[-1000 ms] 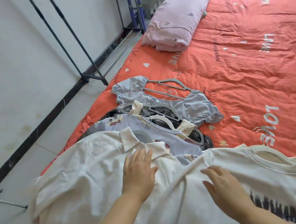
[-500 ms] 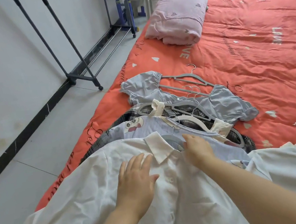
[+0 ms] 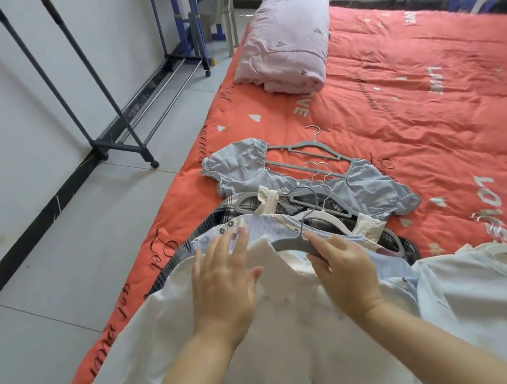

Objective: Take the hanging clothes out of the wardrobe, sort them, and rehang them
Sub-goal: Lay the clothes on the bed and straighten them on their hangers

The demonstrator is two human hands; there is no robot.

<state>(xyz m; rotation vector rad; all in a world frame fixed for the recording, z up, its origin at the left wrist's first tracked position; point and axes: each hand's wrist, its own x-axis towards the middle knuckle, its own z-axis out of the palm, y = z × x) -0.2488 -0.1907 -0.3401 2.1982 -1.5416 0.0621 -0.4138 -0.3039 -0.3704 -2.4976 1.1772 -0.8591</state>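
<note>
Curved grey hanger (image 3: pixel 289 245) in soft white shirt (image 3: pixel 269 353)

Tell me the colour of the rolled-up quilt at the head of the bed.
Pale pink with small dark heart shapes; the rolled quilt shows best in the head view.

White shirt (image 3: pixel 177 351): lower body and left sleeve cut off by the bottom edge; collar area partly covered by both hands.

Left hand (image 3: pixel 224 290): fingertips motion-blurred, so contact with the shirt cannot be told.

Right hand (image 3: pixel 344 272): fingers lie over a grey hanger (image 3: pixel 289 245); whether they close round it cannot be told. Most of that hanger is hidden inside the shirt.

Right of the shirt, a printed tee (image 3: pixel 492 304): runs off the right and bottom edges, dark print smeared, unreadable.

Beyond the shirt, a plaid garment (image 3: pixel 248 207): mostly buried under other clothes and hangers.

Clothes rack (image 3: pixel 88 85), left of the bed: top cut off by the upper edge.
</note>
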